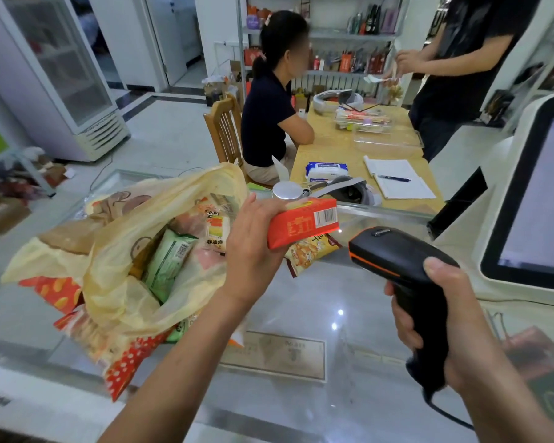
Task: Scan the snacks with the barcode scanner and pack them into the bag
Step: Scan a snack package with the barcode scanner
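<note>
My left hand (253,247) grips a red snack box (301,223) above the glass counter, its barcode turned toward the scanner. My right hand (442,318) holds the black barcode scanner (400,260) by its handle, the head aimed at the box from the right, with a red glow on the box's lower edge. A yellow plastic bag (115,276) lies open on the left with several snack packs inside, a green one (168,262) among them. A brown snack pack (311,252) lies on the counter under the box.
Red and orange snack packs (122,356) lie under the bag's near side. A white register screen (531,199) stands at the right. Beyond the glass counter (301,314) one person sits at a wooden table (336,151) and another stands beside it.
</note>
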